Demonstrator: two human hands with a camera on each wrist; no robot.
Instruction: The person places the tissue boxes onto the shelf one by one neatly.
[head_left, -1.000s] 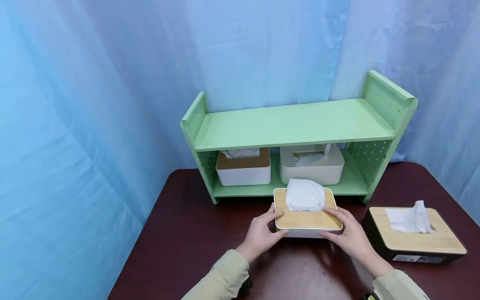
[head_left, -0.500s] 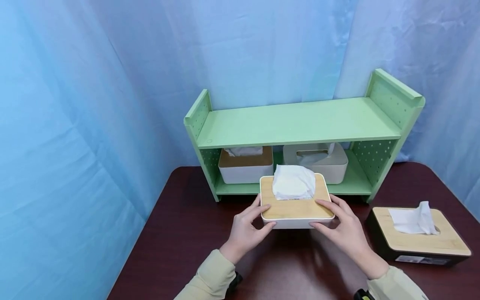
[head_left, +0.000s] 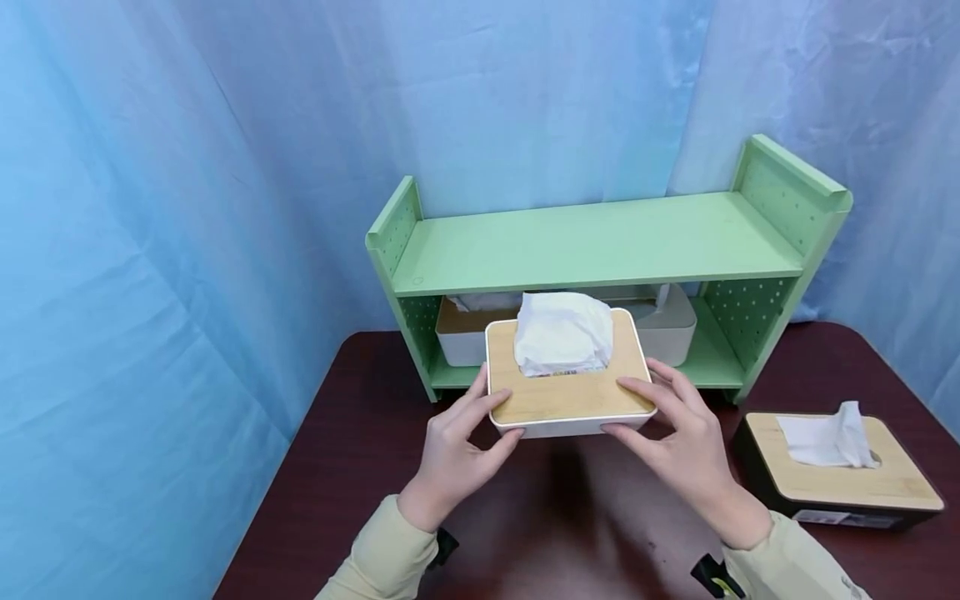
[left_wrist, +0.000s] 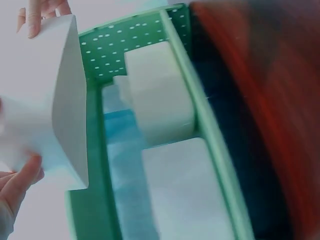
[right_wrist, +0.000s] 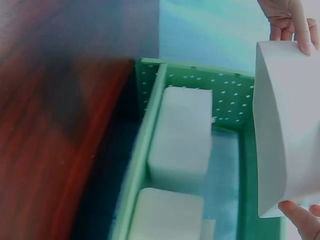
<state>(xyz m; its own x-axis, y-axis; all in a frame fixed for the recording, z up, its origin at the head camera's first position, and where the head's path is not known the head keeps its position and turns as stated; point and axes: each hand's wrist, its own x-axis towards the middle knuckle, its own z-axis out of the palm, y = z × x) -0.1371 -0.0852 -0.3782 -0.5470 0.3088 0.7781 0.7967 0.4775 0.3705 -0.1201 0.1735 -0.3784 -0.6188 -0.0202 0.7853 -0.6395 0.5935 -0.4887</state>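
Observation:
Both hands hold a white tissue box with a light wooden lid [head_left: 562,398] in the air before the green shelf [head_left: 600,242]. A white tissue bulges from its slot. The left hand [head_left: 457,454] grips the box's left side, thumb at the front face and fingertips on the lid and side. On the opposite side, the right hand [head_left: 686,450] grips it the same way. Behind it, on the lower tier, stand a white tissue box with a brown lid [head_left: 459,346] and a cream tissue box [head_left: 675,329], both partly hidden by the held box.
A dark tissue box with a wooden lid [head_left: 855,475] sits on the dark red table [head_left: 315,500] to the right, a tissue poking out. Blue curtains [head_left: 187,208] hang behind and at the left. The shelf has raised side panels [head_left: 787,200].
Both hands have lifted the wooden-lidded white tissue box and carried it to the left. It now covers more of the boxes on the lower tier.

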